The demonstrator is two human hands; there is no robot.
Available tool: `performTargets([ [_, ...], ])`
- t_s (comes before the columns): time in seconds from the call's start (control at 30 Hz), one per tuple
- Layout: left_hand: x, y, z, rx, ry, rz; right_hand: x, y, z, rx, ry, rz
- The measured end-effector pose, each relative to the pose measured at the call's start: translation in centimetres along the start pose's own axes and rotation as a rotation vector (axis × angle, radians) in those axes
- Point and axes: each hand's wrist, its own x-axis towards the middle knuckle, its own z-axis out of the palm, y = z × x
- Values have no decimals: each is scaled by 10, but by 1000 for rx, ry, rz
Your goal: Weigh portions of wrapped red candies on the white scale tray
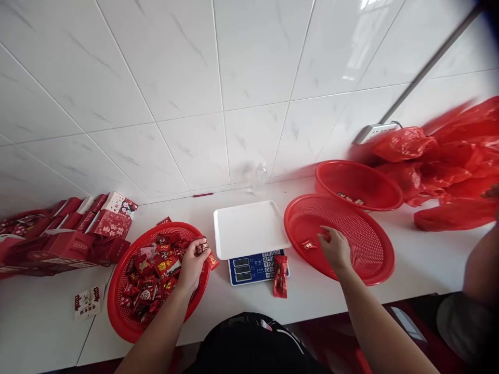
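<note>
Over the right rim of a red basket (113,306) heaped with wrapped candies (150,278), my left hand (192,265) is closed on a small dark-red wrapped candy (202,246). A brighter red packet (212,261) sticks out beside its fingers. My right hand (336,250) reaches into a second red basket (370,246), its fingers pinched on a small red-wrapped candy (326,236). One loose red candy (309,244) lies in that basket, left of the hand. Between the baskets stands a scale with a bare white pan (251,228); a long red packet (280,276) lies across its keypad.
Red gift boxes (113,221) stand at the left, with a printed card (88,302) in front. Behind the right basket, another red basket (354,182) holds a few small pieces. Red plastic bags (440,166) and a power strip (375,133) are right; another person's arm (481,265) shows there.
</note>
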Motion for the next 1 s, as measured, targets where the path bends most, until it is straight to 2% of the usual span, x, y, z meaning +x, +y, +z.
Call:
performTargets([
  [0.07,-2,2,2,4,-11,4,-12,-6,-1,-34,27,-98],
  [0.13,-5,1,-1,21,-15,12,-39,-9,-1,5,-71,-243],
  [0.17,-6,-1,-4,34,-16,9,-59,-9,-1,44,-202,-315],
  [0.23,-7,-6,-11,52,-10,-4,-104,-6,4,88,-547,-417],
  [0.3,-9,-12,-17,54,-9,-23,-147,-2,15,39,-779,-302],
  [0.33,-10,-15,-19,47,-9,-33,-163,0,21,-1,-838,-206],
  [0.4,-12,-18,-21,25,-12,-50,-184,0,36,-56,-847,-82],
  [0.53,-16,-21,-15,15,-29,-64,-187,-6,52,-77,-776,68],
  [0.67,-13,-19,7,8,-77,-47,-177,-3,44,8,-826,138],
  [0.8,5,-11,50,24,-149,25,-168,6,29,61,-935,91],
  [0.9,24,-5,82,101,-182,162,-163,8,21,53,-979,11],
  [1.0,36,-7,95,220,-293,266,-161,3,12,64,-991,-62],
])
